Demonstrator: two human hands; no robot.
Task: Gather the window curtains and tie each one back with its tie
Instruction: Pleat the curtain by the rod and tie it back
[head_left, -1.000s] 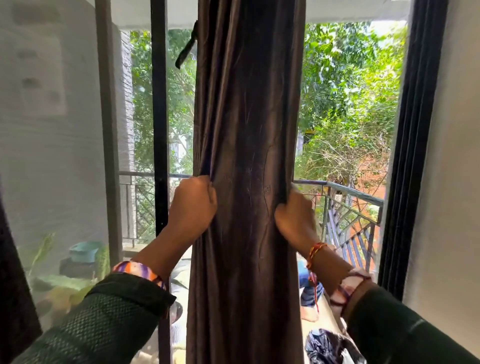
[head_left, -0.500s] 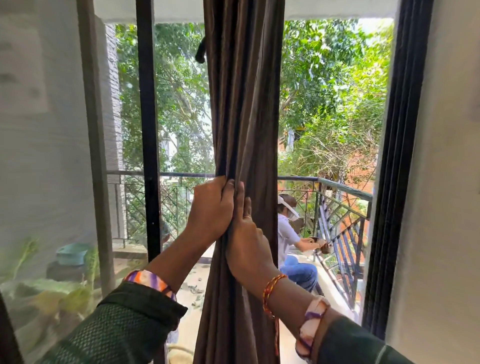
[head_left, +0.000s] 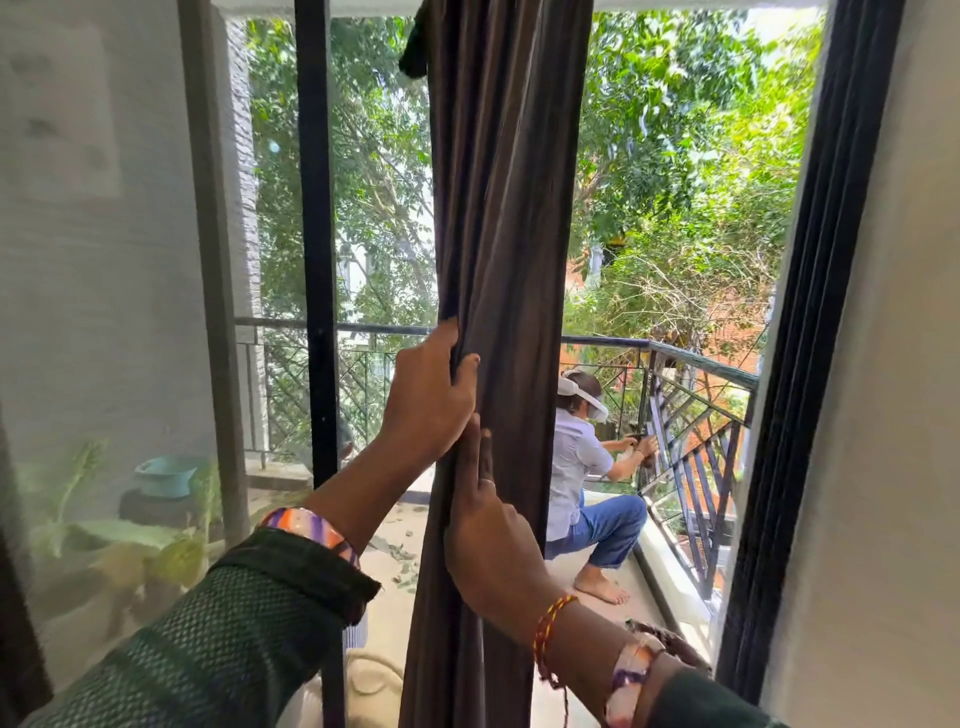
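A dark brown curtain (head_left: 506, 208) hangs bunched into a narrow column in the middle of the window opening. My left hand (head_left: 428, 400) grips its left folds at railing height, fingers wrapped round the cloth. Just below, my right hand (head_left: 491, 535) is pressed against the front of the bunch, fingers pointing up and partly curled round it. A dark strip, perhaps the tie (head_left: 414, 49), hangs at the curtain's upper left edge.
A black window frame bar (head_left: 315, 260) stands left of the curtain, with a mesh screen (head_left: 104, 312) further left. The right wall (head_left: 904, 415) and dark frame (head_left: 810, 364) bound the opening. Outside, a person (head_left: 582, 467) crouches by the balcony railing (head_left: 696, 364).
My two hands came together from the curtain's two sides, squeezing it from a wide spread into a narrow bunch. My right hand has slid below my left.
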